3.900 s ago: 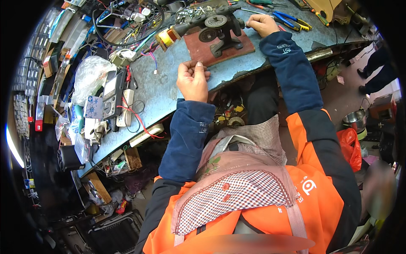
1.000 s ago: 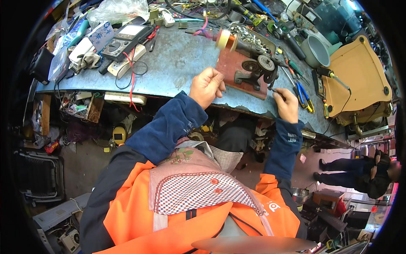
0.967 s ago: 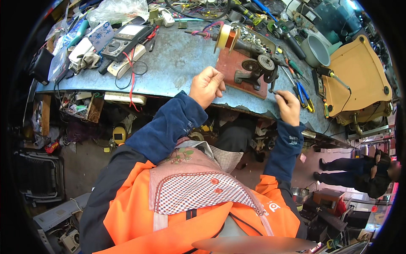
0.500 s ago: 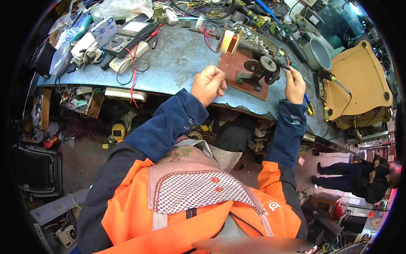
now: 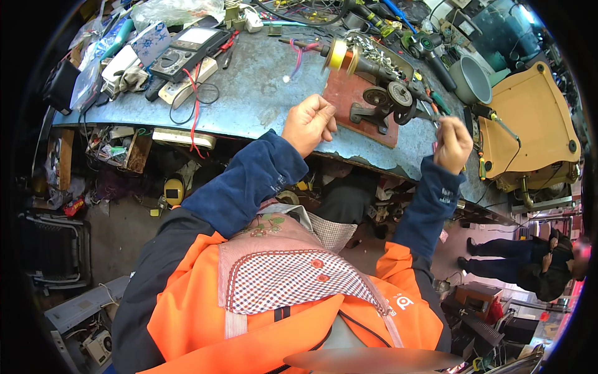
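Note:
A hand-cranked winding machine of dark metal stands on a reddish-brown board. On its shaft sits a bobbin with a yellow band, and a pink-purple cord hangs from the shaft's left end. My right hand is closed around the crank handle at the machine's right side; the fingers hide most of the handle. In front of the board's left edge, my left hand is closed in a pinch. Whatever lies between its fingertips is too fine to make out.
A multimeter with red and black leads lies on the blue bench at left, beside a power strip. Behind the machine is a tray of metal bits. To the right are a grey bowl, screwdrivers and a tan panel. Another person stands far right.
My right hand has swung right and slightly down with the crank. The wheels and the cord on the shaft have shifted; my left hand stays nearly in place.

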Tool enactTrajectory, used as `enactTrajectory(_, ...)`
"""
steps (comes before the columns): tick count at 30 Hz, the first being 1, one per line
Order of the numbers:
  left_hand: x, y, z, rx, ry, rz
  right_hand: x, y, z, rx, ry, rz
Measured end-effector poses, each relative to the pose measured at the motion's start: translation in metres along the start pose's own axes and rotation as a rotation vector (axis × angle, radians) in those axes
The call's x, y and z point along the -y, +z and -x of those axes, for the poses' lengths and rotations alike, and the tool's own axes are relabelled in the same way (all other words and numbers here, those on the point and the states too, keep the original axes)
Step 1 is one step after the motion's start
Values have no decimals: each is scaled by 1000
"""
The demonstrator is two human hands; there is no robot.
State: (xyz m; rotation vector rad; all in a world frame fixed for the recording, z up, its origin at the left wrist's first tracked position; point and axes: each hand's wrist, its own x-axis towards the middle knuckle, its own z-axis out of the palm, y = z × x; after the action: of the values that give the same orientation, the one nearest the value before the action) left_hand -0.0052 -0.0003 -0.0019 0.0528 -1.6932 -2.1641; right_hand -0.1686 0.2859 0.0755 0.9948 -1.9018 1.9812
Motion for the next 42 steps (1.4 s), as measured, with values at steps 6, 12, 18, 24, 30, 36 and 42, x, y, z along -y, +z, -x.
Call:
enactTrajectory(6, 0, 1, -2, -1, -15, -20, -59, 13, -29, -98, 3, 530)
enactTrajectory(12, -1, 1, 0, -8, 7, -37, -12, 9, 41, 283, 66, 633)
enactTrajectory(18, 0, 2, -1, 3, -4, -38, 9, -5, 14, 46, 92, 65)
enactTrajectory(24, -4, 4, -1, -19, -21, -17, -40, 18, -30, -177, -12, 281)
enactTrajectory(30, -4, 3, -2, -23, -17, -21, -50, 2, 7, 236, 18, 830)
enactTrajectory(36, 0, 2, 0, -11, -3, -30, 9, -12, 39, 219, 81, 259)
enactTrajectory(42, 2, 2, -2, -7, 11, -28, -19, 10, -28, -91, 21, 135)
